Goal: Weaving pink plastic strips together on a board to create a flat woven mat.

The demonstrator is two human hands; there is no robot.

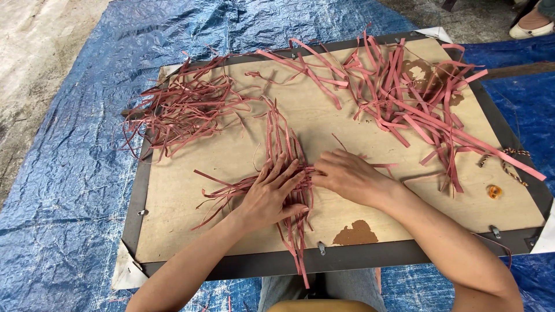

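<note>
The left hand (270, 193) lies flat, fingers spread, on crossed pink strips (286, 151) at the near middle of the wooden board (191, 190). The right hand (350, 175) pinches a strip end beside it.

You are sitting at an outdoor, makeshift craft spot rather than a fitted workshop: a crinkled blue tarpaulin (75, 173) is spread straight over rough, bare concrete ground (34, 52), and a dark-framed plywood board (231, 231) lies flat on it as your work surface. Loose heaps of thin reddish-pink strips (185, 107) are scattered across the board, with wider ones (404, 92) piled at the far right, which marks it as a place for hand weaving or similar strip work. At the top right corner, another person's light-coloured shoe (532, 26) rests on the ground.
</note>
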